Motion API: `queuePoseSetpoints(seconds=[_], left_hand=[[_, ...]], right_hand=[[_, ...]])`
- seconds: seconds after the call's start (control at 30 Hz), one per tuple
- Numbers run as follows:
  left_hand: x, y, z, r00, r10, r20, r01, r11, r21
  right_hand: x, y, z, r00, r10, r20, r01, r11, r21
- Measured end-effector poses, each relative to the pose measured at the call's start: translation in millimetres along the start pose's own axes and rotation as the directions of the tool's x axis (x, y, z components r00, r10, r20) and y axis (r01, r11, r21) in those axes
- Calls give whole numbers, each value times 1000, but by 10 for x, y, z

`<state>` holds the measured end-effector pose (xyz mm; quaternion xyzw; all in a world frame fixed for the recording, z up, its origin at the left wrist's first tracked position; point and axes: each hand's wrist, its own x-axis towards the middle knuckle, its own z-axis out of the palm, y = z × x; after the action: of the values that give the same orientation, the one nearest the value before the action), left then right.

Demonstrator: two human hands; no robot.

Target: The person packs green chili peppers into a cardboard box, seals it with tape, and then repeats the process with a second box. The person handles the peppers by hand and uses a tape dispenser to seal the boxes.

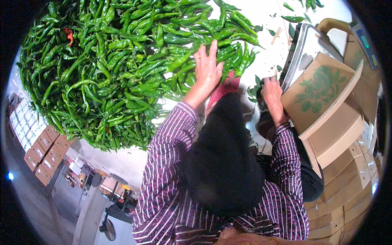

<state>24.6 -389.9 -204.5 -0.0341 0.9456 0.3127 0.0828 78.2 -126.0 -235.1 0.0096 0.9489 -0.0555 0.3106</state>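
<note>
A broad heap of long green peppers (110,64) spreads across the white floor in front of me and to my left. My left hand (209,65) rests at the heap's right edge with its fingers apart, touching the peppers beneath. Beside it lies a looser cluster of green peppers (242,59). My right hand (271,90) is low, between my leg and a cardboard box, with fingers bent down next to some green leaves (255,88). What lies under those fingertips is hidden.
An open cardboard carton (321,82) with a green vegetable print stands right, near a scale with a lit display (366,43). My dark-trousered leg (225,147) and a red shoe (225,87) lie between my hands. Stacked cartons (49,144) and a fan (107,228) stand left.
</note>
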Motion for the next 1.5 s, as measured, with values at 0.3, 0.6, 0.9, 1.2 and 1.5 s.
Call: queuePoseSetpoints(seconds=[0.3, 0.6, 0.9, 1.2, 1.5], left_hand=[[-383, -682, -707, 993, -38, 115, 24, 993, 117], [-188, -221, -727, 961, -6, 275, 54, 984, -167], [1049, -227, -503, 872, 422, 250, -487, 801, 347], [790, -161, -346, 682, 376, 627, -618, 755, 219], [1848, -37, -327, 651, 533, 540, -756, 399, 518]], right_hand=[[653, -553, -239, 965, 85, -248, 74, 820, 568], [462, -631, -28, 976, 95, 194, -170, -212, 962], [451, -737, 19, 963, 81, 257, -255, -39, 966], [428, -664, -55, 986, 39, 162, -155, -130, 979], [513, -448, -70, 954, 210, 213, -118, -393, 912]])
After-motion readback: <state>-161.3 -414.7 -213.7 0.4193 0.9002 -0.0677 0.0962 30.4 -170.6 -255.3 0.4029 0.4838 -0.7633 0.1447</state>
